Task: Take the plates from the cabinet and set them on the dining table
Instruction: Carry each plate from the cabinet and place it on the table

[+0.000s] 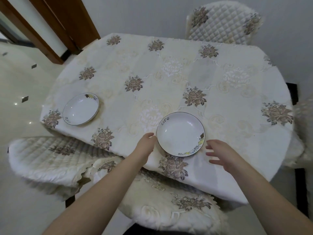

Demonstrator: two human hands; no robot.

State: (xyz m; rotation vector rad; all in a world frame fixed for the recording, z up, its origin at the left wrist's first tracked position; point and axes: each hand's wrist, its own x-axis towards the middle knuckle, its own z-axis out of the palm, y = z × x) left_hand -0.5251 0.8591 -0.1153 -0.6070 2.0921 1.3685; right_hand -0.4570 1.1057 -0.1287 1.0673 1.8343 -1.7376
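Two white plates with a dark rim, the word "life" and small drawings lie flat on the dining table [169, 68], which has a floral cream cloth. One plate [81, 108] is near the table's left edge. The other plate [180, 134] is near the front edge, between my hands. My left hand [146, 144] is just beside its left rim, fingers apart, holding nothing. My right hand [221, 154] hovers a little off its right rim, fingers spread and empty.
Padded chairs surround the table: one at the front left [50, 158], one right below me [169, 206], one at the far side [223, 22]. A brown door frame [55, 26] stands at the back left. Glossy tiled floor [18, 82] lies to the left.
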